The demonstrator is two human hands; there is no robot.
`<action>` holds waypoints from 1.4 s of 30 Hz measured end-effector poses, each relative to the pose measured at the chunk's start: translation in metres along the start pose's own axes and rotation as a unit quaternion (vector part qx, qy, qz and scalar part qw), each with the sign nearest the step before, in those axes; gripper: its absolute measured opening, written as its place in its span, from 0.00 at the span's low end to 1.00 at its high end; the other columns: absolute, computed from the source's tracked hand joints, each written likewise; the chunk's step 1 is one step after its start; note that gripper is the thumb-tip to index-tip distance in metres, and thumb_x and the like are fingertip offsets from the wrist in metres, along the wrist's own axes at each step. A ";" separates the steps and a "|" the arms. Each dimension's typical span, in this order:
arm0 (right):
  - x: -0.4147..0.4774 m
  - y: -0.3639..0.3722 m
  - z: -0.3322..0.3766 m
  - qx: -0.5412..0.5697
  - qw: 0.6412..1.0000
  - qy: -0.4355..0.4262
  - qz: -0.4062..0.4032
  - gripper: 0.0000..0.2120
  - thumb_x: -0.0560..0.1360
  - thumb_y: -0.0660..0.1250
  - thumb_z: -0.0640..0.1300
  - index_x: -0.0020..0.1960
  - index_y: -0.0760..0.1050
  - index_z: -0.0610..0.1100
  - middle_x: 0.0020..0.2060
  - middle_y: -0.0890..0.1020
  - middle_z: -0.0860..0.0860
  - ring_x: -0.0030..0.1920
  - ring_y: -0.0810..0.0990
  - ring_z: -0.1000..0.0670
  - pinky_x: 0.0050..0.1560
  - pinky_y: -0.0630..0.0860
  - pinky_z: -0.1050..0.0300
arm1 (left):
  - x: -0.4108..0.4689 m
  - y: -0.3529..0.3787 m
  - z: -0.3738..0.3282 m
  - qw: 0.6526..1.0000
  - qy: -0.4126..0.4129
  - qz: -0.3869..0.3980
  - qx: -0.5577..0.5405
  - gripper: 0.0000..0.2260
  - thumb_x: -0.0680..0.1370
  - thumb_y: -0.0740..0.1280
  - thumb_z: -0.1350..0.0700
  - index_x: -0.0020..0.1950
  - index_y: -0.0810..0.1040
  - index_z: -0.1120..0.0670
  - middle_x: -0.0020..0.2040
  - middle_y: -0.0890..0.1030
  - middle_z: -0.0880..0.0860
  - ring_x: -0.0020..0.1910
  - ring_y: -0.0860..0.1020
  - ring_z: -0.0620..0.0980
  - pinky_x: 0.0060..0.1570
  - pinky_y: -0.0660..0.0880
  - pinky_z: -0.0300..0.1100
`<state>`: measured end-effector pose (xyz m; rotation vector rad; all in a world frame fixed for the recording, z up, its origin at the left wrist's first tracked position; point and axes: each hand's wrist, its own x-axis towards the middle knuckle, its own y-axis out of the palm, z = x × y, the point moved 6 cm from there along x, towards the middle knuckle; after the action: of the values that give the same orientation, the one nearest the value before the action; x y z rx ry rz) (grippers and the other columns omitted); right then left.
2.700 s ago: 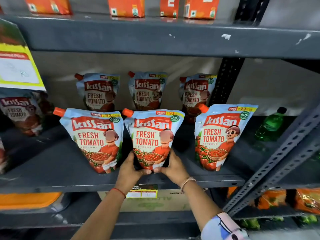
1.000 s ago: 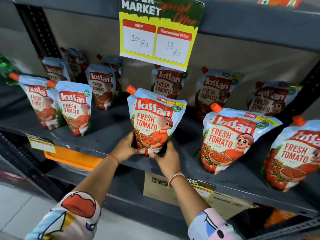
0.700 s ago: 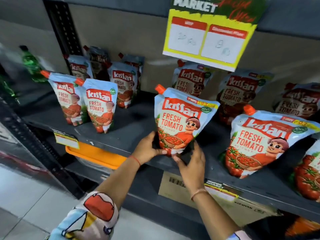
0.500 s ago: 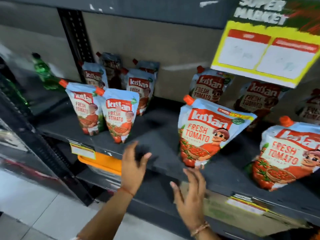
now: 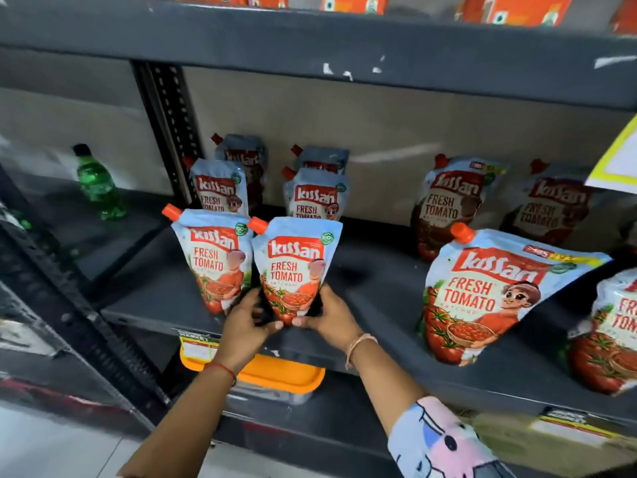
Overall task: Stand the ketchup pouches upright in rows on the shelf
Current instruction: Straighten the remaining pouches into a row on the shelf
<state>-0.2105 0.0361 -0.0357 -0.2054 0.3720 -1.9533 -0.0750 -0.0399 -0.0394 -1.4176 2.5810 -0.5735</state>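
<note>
Since half a second ago your left hand (image 5: 246, 320) and right hand (image 5: 332, 317) closed around the base of a front-row ketchup pouch (image 5: 295, 269), upright on the shelf (image 5: 379, 298), touching its neighbour pouch (image 5: 215, 257).

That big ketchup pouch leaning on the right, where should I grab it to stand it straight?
Grip the big pouch low, at its wide base, one hand either side, coming from the shelf's open front. It leans and its top is floppy; the base looks firmest.
</note>
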 end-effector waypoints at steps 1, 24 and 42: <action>0.000 0.002 0.000 0.003 1.000 -0.001 -0.017 0.32 0.64 0.75 0.39 0.63 0.66 0.44 0.61 0.76 0.45 0.62 0.73 0.46 0.63 0.71 0.48 | 0.001 0.001 -0.001 1.000 0.003 0.000 0.005 0.29 0.68 0.72 0.64 0.67 0.66 0.58 0.61 0.77 0.60 0.52 0.74 0.54 0.52 0.72 0.46; -0.032 0.109 0.040 -0.011 0.991 0.011 -0.134 0.26 0.75 0.59 0.34 0.71 0.55 0.41 0.71 0.62 0.44 0.72 0.60 0.47 0.72 0.60 0.51 | -0.003 -0.090 0.034 0.982 -0.009 -0.185 -0.050 0.35 0.65 0.75 0.63 0.68 0.63 0.60 0.66 0.67 0.62 0.60 0.71 0.55 0.59 0.70 0.48; 0.061 0.173 0.063 0.024 0.993 0.029 -0.107 0.13 0.69 0.64 0.34 0.52 0.68 0.43 0.51 0.81 0.40 0.52 0.78 0.41 0.53 0.76 0.46 | 0.013 -0.137 0.048 0.977 -0.002 -0.197 -0.077 0.27 0.72 0.65 0.68 0.68 0.66 0.52 0.56 0.75 0.48 0.56 0.74 0.47 0.54 0.67 0.38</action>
<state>-0.0656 -0.0935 -0.0389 -0.1620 0.3526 -2.1820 0.0391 -0.1295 -0.0293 -2.0018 2.3943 -0.4190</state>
